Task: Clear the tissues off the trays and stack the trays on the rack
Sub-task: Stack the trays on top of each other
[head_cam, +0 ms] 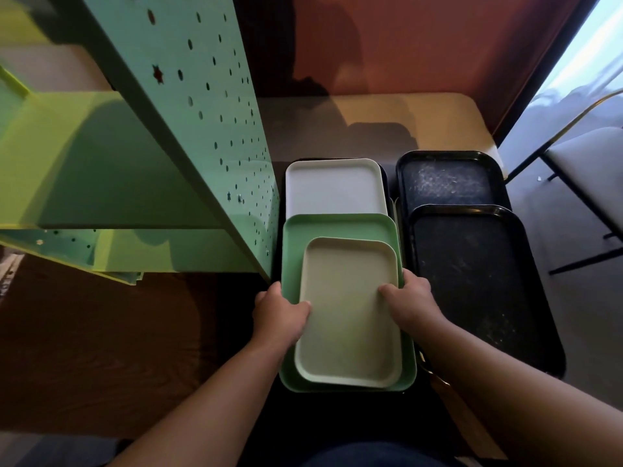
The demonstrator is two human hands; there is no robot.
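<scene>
Looking down over two bare forearms at a spread of trays on a table. Left hand clamped on the left long edge of a pale beige tray, thumb hooked over the rim onto the inner face, the other fingers curled down outside the edge and mostly hidden. Right hand mirroring that on the right edge, thumb pressed onto the tray's inner face, fingers wrapped around the outside against the rim. Beige tray sitting nested on top of a larger green tray, shifted toward the near end so a band of green shows at the far side and a thin strip along each side. Past those, a white tray lying flat, its near edge tucked under the green one. To the right, two black trays: the far black tray scuffed with pale marks, the near black tray overlapping its near edge and reaching well down the frame. No tissues visible on any tray surface. On the left, the mint-green rack standing just beside the tray pile, side panel punched with round and star-shaped holes, a yellow-green shelf visible inside. No readable writing, label or brand anywhere. A chair off to the far right.
</scene>
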